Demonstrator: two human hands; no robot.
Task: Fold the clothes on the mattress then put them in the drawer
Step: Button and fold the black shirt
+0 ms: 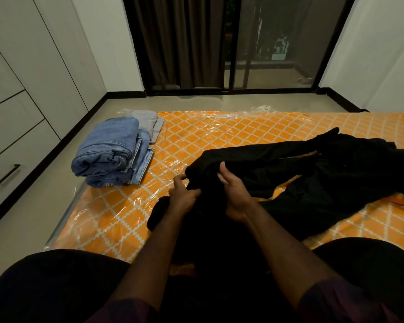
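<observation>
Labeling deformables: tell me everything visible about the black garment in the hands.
The black garment is dark matte cloth, unfolded and crumpled, details lost in shadow. It spreads from the near side rightward across the plastic-wrapped orange lattice-print mattress. The left hand pinches its left edge; the right hand grips a raised fold. One piece or several: cannot tell.
</observation>
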